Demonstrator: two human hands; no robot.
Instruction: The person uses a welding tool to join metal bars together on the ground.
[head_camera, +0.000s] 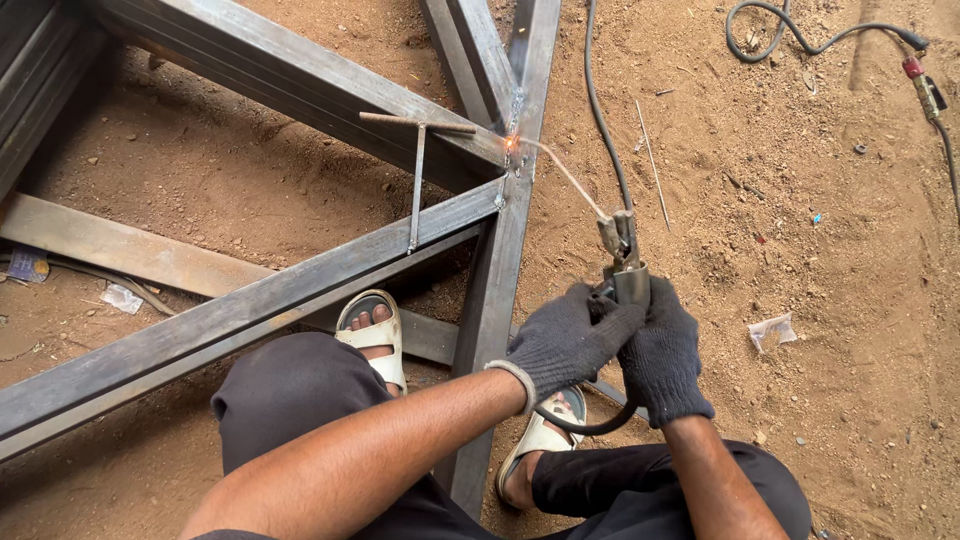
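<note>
Fingers (575, 330) of both hands grip holder (622, 262) — electrode (565, 170) sparking.

Outdoor ground (820, 300) covered in reddish-brown sandy dirt, strewn with pebbles. Even daylight, soft shadows. Black cable (800, 35) looped at upper right. Thin spare rod (652, 163) laid on dirt. Plastic scraps (772, 331) scattered right and far left.

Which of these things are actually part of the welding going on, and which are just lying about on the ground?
In use:
- left hand and right hand, both gloved, gripping the electrode holder
- welding rod, tip sparking at the steel frame joint
- holder's cable

Lying about:
- spare rod on the sand
- plastic scrap
- second cable
</note>
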